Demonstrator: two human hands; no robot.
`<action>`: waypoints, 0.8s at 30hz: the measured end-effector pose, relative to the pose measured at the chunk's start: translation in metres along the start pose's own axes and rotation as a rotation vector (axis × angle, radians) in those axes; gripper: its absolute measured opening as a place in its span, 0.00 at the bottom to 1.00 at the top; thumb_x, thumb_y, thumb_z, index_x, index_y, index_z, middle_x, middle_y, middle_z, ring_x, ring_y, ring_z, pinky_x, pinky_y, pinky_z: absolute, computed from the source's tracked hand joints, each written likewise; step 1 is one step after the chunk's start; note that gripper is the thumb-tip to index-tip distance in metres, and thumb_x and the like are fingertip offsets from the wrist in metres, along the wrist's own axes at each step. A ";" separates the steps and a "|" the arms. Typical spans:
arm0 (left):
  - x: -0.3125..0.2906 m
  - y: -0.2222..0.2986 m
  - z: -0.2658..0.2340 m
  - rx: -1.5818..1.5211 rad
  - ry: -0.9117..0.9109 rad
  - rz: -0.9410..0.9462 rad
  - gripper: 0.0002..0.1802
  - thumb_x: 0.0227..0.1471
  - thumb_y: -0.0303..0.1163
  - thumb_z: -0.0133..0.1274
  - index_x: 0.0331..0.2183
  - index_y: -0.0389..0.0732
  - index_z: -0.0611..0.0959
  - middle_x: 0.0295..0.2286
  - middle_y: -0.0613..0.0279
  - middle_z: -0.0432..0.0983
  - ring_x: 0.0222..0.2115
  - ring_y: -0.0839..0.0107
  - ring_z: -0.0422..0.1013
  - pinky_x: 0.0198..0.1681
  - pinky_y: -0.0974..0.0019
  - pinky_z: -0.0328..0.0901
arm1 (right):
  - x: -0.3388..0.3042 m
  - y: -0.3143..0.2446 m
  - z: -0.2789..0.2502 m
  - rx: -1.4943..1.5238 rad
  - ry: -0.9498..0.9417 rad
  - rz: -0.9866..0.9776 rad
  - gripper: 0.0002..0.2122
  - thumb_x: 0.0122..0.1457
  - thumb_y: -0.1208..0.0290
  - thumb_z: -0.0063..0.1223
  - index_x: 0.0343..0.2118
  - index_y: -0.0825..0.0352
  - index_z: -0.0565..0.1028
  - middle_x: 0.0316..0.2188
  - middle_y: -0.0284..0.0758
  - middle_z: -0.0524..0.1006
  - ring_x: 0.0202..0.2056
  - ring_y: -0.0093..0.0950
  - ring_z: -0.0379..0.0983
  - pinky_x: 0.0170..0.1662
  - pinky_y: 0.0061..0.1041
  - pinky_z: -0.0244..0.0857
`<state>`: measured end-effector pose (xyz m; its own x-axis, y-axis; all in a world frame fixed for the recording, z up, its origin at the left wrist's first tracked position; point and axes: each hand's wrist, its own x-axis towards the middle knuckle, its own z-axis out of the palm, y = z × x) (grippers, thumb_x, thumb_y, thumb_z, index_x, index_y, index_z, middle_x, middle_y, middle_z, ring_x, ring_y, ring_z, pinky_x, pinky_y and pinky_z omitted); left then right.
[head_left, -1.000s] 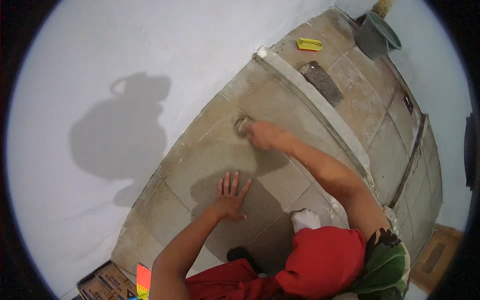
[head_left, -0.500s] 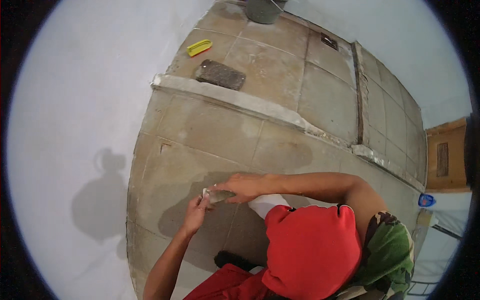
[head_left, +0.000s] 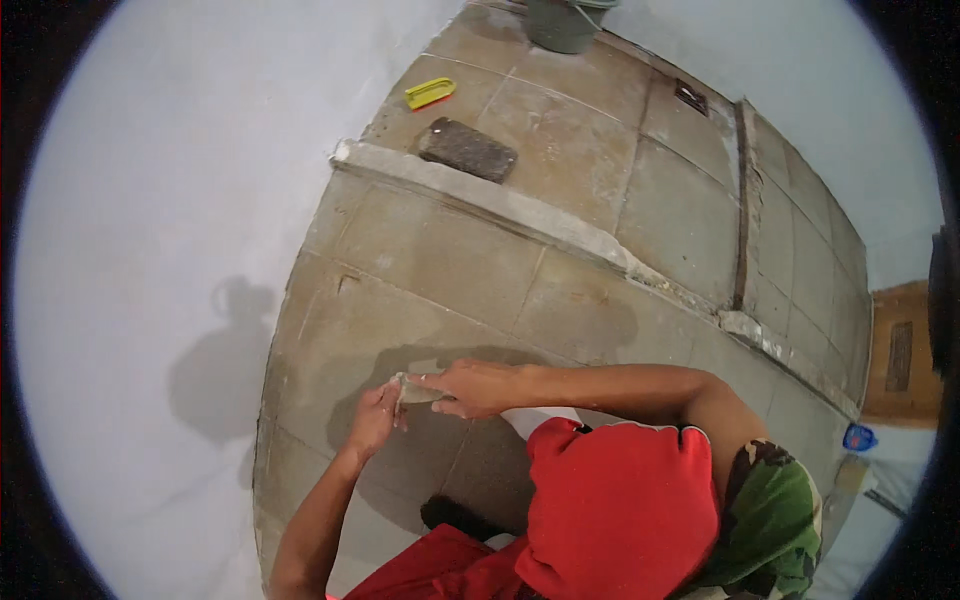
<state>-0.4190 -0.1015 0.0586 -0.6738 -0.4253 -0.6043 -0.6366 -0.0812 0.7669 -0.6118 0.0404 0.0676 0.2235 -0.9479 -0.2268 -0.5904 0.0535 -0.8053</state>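
My left hand (head_left: 374,416) is closed, its fingertips pinching the left end of a small flat, pale grey blade-like piece (head_left: 421,394). White residue shows on that end and on my fingers. From the right, my right hand (head_left: 476,388) grips the other end, its index finger reaching along the upper edge toward the left fingertips. The piece's exact kind cannot be made out. Both hands are above the tiled floor (head_left: 430,250), in front of red cloth (head_left: 622,505) that covers part of my body.
Beyond a low raised ledge (head_left: 480,210) lie a dark rough block (head_left: 467,150) and a yellow tray-shaped tool (head_left: 430,94). A grey bucket (head_left: 565,25) stands at the back, near a floor drain (head_left: 691,96). White wall (head_left: 150,250) borders the left; a blue container (head_left: 858,437) is far right.
My right hand has moved slightly left along the piece, closer to my left fingertips. The floor and its objects have shifted right in the picture as the view turned.
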 end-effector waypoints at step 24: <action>0.024 -0.076 -0.042 0.901 0.302 0.137 0.34 0.63 0.56 0.44 0.56 0.35 0.71 0.59 0.38 0.59 0.59 0.48 0.59 0.61 0.47 0.55 | 0.017 0.057 -0.080 -0.219 0.180 0.123 0.20 0.62 0.67 0.50 0.58 0.62 0.69 0.36 0.50 0.78 0.39 0.51 0.75 0.43 0.47 0.68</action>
<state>-0.3711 -0.1437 -0.0055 -0.7186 -0.6041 -0.3445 -0.6939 0.6561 0.2968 -0.7036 0.0024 0.0615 0.0102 -0.9799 -0.1991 -0.7619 0.1214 -0.6363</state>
